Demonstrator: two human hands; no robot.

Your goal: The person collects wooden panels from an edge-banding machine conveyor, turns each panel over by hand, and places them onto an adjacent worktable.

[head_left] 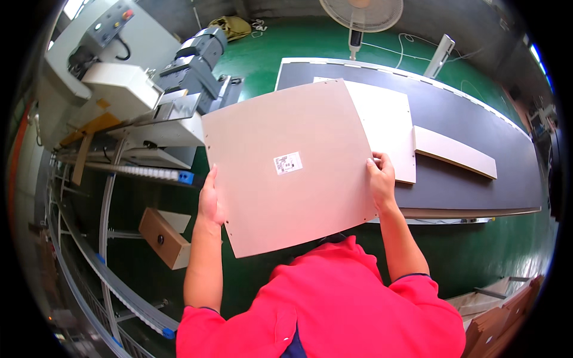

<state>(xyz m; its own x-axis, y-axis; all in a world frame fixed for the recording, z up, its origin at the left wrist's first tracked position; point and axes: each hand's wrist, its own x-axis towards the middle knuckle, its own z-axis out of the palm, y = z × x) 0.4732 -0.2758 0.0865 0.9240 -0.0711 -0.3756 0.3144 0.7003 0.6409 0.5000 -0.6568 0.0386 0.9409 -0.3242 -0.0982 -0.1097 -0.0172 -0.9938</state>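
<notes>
Between my two hands I hold up a flat beige panel [298,209] with small drilled holes along its side edges and a white printed label [287,163] near its middle. My left hand [210,200] grips the panel's left edge, fingers mostly hidden behind it. At the right edge my right hand [381,179] pinches the board, thumb on the front face. Behind the held panel, a pale board [388,128] lies on the dark-topped table [471,143]. Beside that board rests a narrow pale strip [456,153].
Left of me stand a machine with a control box [107,30], a grey motor [197,56] and a metal roller frame [107,227]. A brown box-like piece [164,238] sits low beside the frame. Beyond the table is a fan [361,15]; brown boards [501,322] are at lower right.
</notes>
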